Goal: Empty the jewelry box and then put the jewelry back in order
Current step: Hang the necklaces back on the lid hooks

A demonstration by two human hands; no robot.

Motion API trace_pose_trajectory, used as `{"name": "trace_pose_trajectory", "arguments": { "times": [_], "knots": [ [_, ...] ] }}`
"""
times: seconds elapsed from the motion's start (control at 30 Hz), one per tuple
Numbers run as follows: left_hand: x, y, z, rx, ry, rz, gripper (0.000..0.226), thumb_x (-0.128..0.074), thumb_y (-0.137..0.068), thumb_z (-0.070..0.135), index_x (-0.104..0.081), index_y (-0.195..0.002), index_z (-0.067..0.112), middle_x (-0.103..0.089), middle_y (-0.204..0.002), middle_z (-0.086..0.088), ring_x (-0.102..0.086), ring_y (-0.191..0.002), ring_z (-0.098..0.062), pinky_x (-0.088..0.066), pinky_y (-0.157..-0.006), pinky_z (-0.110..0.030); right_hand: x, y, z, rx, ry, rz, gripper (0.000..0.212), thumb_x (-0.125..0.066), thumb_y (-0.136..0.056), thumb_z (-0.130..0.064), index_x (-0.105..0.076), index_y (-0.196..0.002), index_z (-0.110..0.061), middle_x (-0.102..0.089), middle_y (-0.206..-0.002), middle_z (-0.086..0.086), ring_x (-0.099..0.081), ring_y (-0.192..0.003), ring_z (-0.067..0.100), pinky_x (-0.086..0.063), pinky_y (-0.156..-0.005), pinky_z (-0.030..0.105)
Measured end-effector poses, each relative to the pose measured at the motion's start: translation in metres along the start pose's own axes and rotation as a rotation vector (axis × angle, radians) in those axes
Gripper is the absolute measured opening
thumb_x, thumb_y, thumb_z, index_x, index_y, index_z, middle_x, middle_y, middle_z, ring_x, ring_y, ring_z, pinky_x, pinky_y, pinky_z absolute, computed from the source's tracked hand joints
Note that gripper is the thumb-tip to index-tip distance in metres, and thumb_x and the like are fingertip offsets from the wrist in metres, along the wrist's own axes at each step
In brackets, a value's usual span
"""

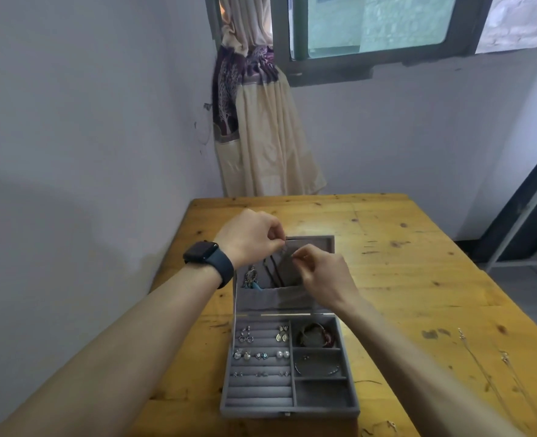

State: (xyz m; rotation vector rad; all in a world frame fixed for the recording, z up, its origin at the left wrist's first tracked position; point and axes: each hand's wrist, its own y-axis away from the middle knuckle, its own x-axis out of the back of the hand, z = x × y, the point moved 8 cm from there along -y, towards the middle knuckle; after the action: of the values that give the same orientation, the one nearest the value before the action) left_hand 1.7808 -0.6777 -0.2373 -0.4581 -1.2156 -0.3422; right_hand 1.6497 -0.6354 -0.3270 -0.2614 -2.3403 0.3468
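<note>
A grey velvet jewelry box stands open on the wooden table, its lid upright at the back. Both hands work at the lid's upper part. My left hand, with a dark watch on the wrist, pinches the top of a thin necklace. My right hand pinches the same chain a little lower. Dark cords and a pendant hang inside the lid above its pocket. The tray holds several earrings on ring rolls, a dark bracelet and a thin bangle.
Two thin chains lie on the table to the right of the box. A small clasp piece lies near the front edge. A tied curtain hangs beyond the table's far edge under a window.
</note>
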Motion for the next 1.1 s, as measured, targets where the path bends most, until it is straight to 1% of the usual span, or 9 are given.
{"name": "trace_pose_trajectory", "arguments": {
  "times": [0.2, 0.37, 0.43, 0.53, 0.63, 0.77, 0.87, 0.97, 1.1],
  "knots": [
    [-0.014, 0.001, 0.008, -0.107, -0.294, 0.071, 0.012, -0.059, -0.096, 0.035, -0.069, -0.1, 0.03, -0.068, -0.102, 0.008, -0.06, -0.097, -0.016, -0.044, -0.064, -0.029, -0.015, 0.004, 0.002, -0.001, 0.162, -0.044, 0.021, -0.057, -0.093, -0.035, -0.073, -0.104, -0.028, -0.074, -0.098, -0.003, -0.063, -0.092, 0.024, -0.053, -0.081, 0.04],
    [-0.023, 0.0, 0.01, -0.173, -0.359, 0.123, 0.017, -0.06, -0.096, 0.038, -0.07, -0.103, 0.026, -0.064, -0.103, 0.004, -0.054, -0.102, -0.019, -0.043, -0.073, -0.03, -0.026, 0.007, 0.009, -0.018, 0.205, -0.154, 0.025, -0.052, -0.094, -0.036, -0.07, -0.109, -0.027, -0.074, -0.102, 0.001, -0.057, -0.1, 0.028, -0.048, -0.088, 0.041],
    [-0.025, -0.001, 0.01, -0.186, -0.339, 0.129, 0.017, -0.06, -0.096, 0.038, -0.07, -0.103, 0.026, -0.064, -0.103, 0.004, -0.054, -0.101, -0.019, -0.042, -0.073, -0.029, -0.022, 0.006, 0.01, -0.004, 0.155, -0.116, 0.023, -0.052, -0.094, -0.032, -0.069, -0.107, -0.024, -0.074, -0.097, 0.004, -0.059, -0.096, 0.028, -0.051, -0.083, 0.04],
    [-0.015, -0.002, 0.008, -0.145, -0.234, 0.214, 0.016, -0.059, -0.096, 0.041, -0.069, -0.098, 0.028, -0.063, -0.098, 0.008, -0.056, -0.097, -0.016, -0.045, -0.07, -0.03, 0.004, 0.001, 0.016, -0.035, -0.025, 0.14, 0.016, -0.056, -0.098, -0.022, -0.07, -0.105, -0.019, -0.074, -0.093, 0.004, -0.066, -0.084, 0.024, -0.049, -0.071, 0.032],
    [0.0, -0.006, 0.005, -0.086, -0.102, 0.307, 0.014, -0.062, -0.094, 0.042, -0.068, -0.095, 0.029, -0.06, -0.092, 0.01, -0.055, -0.088, -0.01, -0.047, -0.064, -0.029, 0.022, -0.006, 0.009, -0.018, -0.144, 0.28, 0.014, -0.059, -0.098, -0.017, -0.071, -0.105, -0.019, -0.074, -0.093, 0.0, -0.068, -0.083, 0.018, -0.051, -0.073, 0.03],
    [0.016, -0.006, 0.005, -0.08, -0.017, 0.401, 0.013, -0.063, -0.094, 0.041, -0.067, -0.094, 0.028, -0.059, -0.088, 0.012, -0.054, -0.082, -0.008, -0.046, -0.063, -0.027, 0.034, -0.022, -0.011, -0.001, -0.347, 0.337, 0.011, -0.062, -0.097, -0.015, -0.071, -0.102, -0.018, -0.073, -0.088, -0.007, -0.069, -0.081, 0.009, -0.054, -0.075, 0.025],
    [0.024, 0.0, 0.0, -0.078, 0.016, 0.428, 0.011, -0.064, -0.093, 0.04, -0.067, -0.092, 0.03, -0.059, -0.086, 0.012, -0.054, -0.079, -0.007, -0.052, -0.064, -0.032, 0.034, -0.025, -0.021, 0.021, -0.452, 0.329, 0.011, -0.063, -0.096, -0.016, -0.072, -0.102, -0.019, -0.075, -0.086, -0.008, -0.071, -0.082, 0.007, -0.057, -0.078, 0.029],
    [0.028, 0.006, -0.006, -0.071, 0.027, 0.433, 0.01, -0.065, -0.092, 0.041, -0.067, -0.091, 0.031, -0.059, -0.085, 0.013, -0.056, -0.078, -0.007, -0.055, -0.066, -0.037, 0.03, -0.017, -0.025, 0.053, -0.48, 0.31, 0.012, -0.063, -0.097, -0.013, -0.072, -0.103, -0.019, -0.076, -0.09, -0.008, -0.072, -0.086, 0.007, -0.059, -0.081, 0.032],
    [0.032, 0.011, -0.007, -0.071, 0.053, 0.435, 0.01, -0.067, -0.091, 0.04, -0.069, -0.091, 0.03, -0.059, -0.085, 0.013, -0.058, -0.076, -0.007, -0.056, -0.067, -0.037, 0.034, -0.017, -0.025, 0.057, -0.467, 0.321, 0.012, -0.064, -0.096, -0.013, -0.072, -0.102, -0.02, -0.075, -0.091, -0.009, -0.071, -0.087, 0.005, -0.058, -0.081, 0.029]
  ]
}}
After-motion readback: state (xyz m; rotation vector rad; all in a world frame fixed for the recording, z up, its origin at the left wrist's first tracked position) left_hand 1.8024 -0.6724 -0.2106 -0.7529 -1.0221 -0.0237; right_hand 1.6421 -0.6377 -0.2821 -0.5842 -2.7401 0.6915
